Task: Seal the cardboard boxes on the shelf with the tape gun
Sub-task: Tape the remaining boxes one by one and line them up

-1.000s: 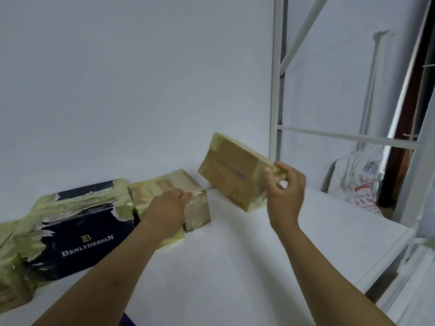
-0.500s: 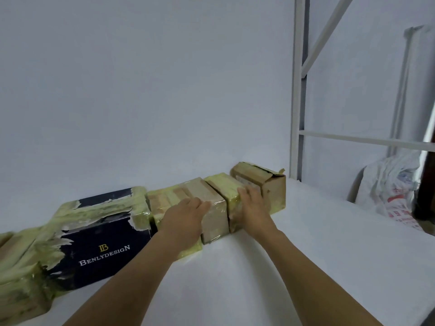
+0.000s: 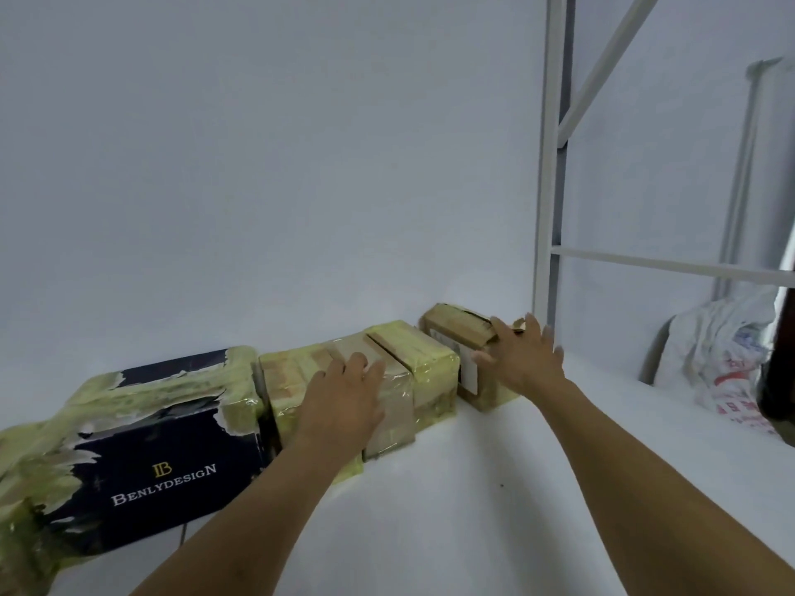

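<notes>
Right of navy printed box [image 3: 163, 479]: left hand [image 3: 344, 395] flat on yellow-taped cardboard box [image 3: 292, 376]; right hand [image 3: 522, 365], fingers [image 3: 532, 335] wide, likely squaring brown carton [image 3: 451, 329].

At least four boxes [image 3: 172, 479], two hands [image 3: 344, 397], one bag [image 3: 722, 359].

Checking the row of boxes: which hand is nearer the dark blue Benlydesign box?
Left. The left hand rests on the taped box beside the dark blue box; the right hand is at the row's far end.
</notes>
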